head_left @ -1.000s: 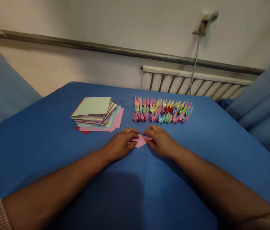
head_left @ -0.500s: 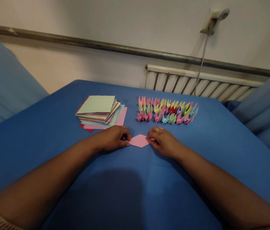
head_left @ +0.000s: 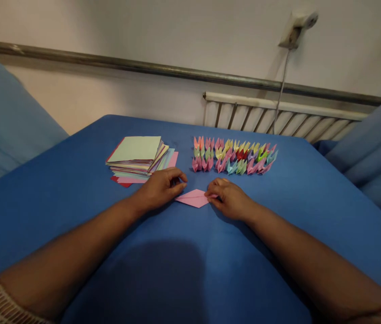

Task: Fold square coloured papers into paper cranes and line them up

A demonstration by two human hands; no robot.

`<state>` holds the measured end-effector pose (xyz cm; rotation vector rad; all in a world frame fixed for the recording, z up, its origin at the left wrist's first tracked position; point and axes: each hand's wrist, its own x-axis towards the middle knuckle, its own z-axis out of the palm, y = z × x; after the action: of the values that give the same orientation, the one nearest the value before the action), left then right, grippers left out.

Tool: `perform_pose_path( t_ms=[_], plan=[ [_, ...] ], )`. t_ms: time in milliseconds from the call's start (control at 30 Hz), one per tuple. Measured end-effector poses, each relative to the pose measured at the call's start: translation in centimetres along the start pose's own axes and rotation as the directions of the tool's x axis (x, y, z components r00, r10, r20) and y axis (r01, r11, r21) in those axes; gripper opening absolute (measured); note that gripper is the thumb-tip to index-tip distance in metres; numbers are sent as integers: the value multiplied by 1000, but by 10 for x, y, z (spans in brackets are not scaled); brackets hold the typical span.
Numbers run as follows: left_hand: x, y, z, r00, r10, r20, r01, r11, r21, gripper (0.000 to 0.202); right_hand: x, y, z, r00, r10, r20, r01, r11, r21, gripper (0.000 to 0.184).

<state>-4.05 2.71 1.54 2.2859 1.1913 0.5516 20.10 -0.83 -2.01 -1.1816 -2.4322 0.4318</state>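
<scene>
A piece of pink origami paper, folded into a long diamond with a crease along its middle, lies on the blue table. Its right point is pinched between the thumb and fingers of my right hand, which cover that tip. Over its left end hovers my left hand, fingers apart and curved, with the paper's left point showing just below them. Whether the left thumb touches the paper I cannot tell.
Behind my left hand is a stack of coloured paper squares, pale green on top. Rows of small folded paper cranes stand behind my right hand on the blue tablecloth. A radiator is against the wall beyond.
My left hand has let go of the paper's left point and lifted slightly up and back, its fingers spreading. My right hand keeps its pinch on the right point.
</scene>
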Motion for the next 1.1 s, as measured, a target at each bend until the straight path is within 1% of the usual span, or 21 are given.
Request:
perform_pose_path(
  t_ms=[67, 133, 200, 267, 300, 367, 433, 467, 500, 567, 700, 767, 833, 933, 1000, 1067, 1100],
  plan=[
    [-3, 7, 14, 997, 66, 40, -66, 998, 10, 23, 1, 1, 0, 1000, 4, -1, -4, 1000, 8, 13],
    [-6, 11, 25, 980, 139, 145, -145, 989, 33, 27, 2, 7, 0, 1000, 0, 5, -1, 998, 55, 15],
    [-6, 10, 29, 971, 145, 190, -159, 986, 60, 26, 2, 17, -2, 1000, -1, 28, -4, 988, 153, 18],
    [-4, 8, 28, 966, 134, 221, -155, 985, 81, 27, 2, 31, -7, 997, 14, 78, -36, 958, 286, 25],
    [-3, 7, 27, 963, 132, 233, -157, 984, 90, 28, 2, 38, -10, 993, 26, 118, -66, 932, 356, 26],
    [-2, 6, 25, 959, 141, 246, -171, 980, 104, 30, 1, 51, -15, 981, 54, 184, -142, 851, 506, 20],
    [-2, 6, 24, 957, 152, 245, -183, 977, 110, 31, 1, 58, -16, 974, 94, 208, -207, 752, 626, 14],
    [-2, 6, 24, 959, 154, 238, -184, 977, 110, 31, 1, 59, -16, 971, 114, 211, -227, 716, 660, 13],
    [-3, 7, 24, 961, 153, 229, -183, 977, 112, 31, 2, 60, -15, 969, 133, 208, -240, 699, 674, 13],
    [-3, 8, 27, 966, 147, 212, -177, 976, 129, 30, 3, 57, -11, 967, 167, 190, -251, 723, 644, 12],
    [-2, 14, 33, 970, 147, 193, -188, 959, 214, 29, 5, 50, -6, 971, 205, 120, -238, 841, 486, 9],
    [1, 18, 37, 971, 143, 189, -187, 953, 237, 28, 6, 49, -7, 977, 182, 110, -211, 881, 423, 10],
    [4, 22, 39, 975, 117, 187, -160, 958, 240, 26, 6, 51, -11, 984, 131, 123, -169, 910, 379, 12],
    [11, 29, 41, 979, 44, 199, -92, 967, 238, 22, 6, 55, -14, 987, 65, 147, -114, 925, 361, 12],
    [15, 33, 40, 978, 5, 209, -57, 968, 243, 20, 5, 55, -13, 988, 58, 140, -107, 921, 375, 11],
    [19, 36, 40, 979, -22, 201, -28, 970, 240, 18, 2, 51, -8, 993, 89, 77, -112, 915, 389, 11],
    [21, 37, 39, 980, -34, 196, -13, 973, 231, 16, -1, 48, -5, 993, 116, 20, -114, 913, 393, 13]
  ],
)
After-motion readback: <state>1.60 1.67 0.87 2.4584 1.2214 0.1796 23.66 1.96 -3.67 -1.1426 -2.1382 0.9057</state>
